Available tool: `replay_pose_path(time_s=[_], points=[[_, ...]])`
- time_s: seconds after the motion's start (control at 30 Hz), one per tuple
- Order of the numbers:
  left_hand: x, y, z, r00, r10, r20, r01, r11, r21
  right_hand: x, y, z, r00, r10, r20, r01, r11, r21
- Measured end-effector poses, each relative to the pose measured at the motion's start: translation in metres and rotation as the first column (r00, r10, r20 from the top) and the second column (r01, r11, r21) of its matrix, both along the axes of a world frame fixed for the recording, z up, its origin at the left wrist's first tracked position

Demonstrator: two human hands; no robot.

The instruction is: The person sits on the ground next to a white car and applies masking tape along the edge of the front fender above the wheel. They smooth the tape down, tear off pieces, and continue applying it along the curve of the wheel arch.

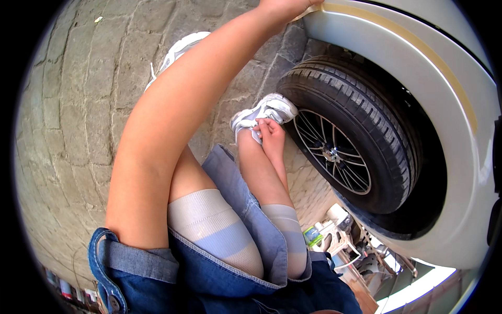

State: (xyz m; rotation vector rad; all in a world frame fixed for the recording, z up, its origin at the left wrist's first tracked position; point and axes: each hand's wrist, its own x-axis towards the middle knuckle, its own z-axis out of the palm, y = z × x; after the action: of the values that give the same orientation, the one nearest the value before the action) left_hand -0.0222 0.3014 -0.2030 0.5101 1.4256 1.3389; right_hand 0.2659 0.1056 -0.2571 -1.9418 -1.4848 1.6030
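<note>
My left arm stretches up across the view, and my left hand is at the top edge, beside the front end of a strip of tan masking tape. The tape follows the curved rim of a light silver car fender, and its end sticks out past the panel near my hand. Most of the left fingers are cut off by the frame. My right hand rests low by my white sneaker, fingers curled and pinched near its laces. Whatever they may hold is too small to make out.
A black tire with a multi-spoke wheel sits in the wheel arch, close to my right shoe. My other sneaker stands on the stone paving. A white chair-like object and clutter lie behind, at the lower right.
</note>
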Motion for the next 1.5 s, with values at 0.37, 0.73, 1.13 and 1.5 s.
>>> replay_pose_path(time_s=[0.37,0.73,1.13,1.5], points=[[0.008,-0.003,-0.003,0.998,0.043,0.040,-0.044,0.999,0.031,0.000,0.001,-0.002,1.000,-0.010,-0.006,0.010,1.000,0.000],[0.008,-0.002,0.004,0.996,0.050,0.069,-0.049,0.999,-0.005,0.002,0.000,-0.003,1.000,-0.004,-0.008,0.004,1.000,0.000],[0.010,0.001,0.003,0.981,0.081,0.175,-0.072,0.996,-0.054,-0.119,0.066,0.164,0.820,0.273,0.503,-0.572,0.420,0.705],[0.036,-0.007,-0.011,0.966,0.196,0.168,-0.205,0.978,0.034,-0.212,0.186,0.203,0.190,-0.212,0.959,-0.968,-0.205,0.146]])
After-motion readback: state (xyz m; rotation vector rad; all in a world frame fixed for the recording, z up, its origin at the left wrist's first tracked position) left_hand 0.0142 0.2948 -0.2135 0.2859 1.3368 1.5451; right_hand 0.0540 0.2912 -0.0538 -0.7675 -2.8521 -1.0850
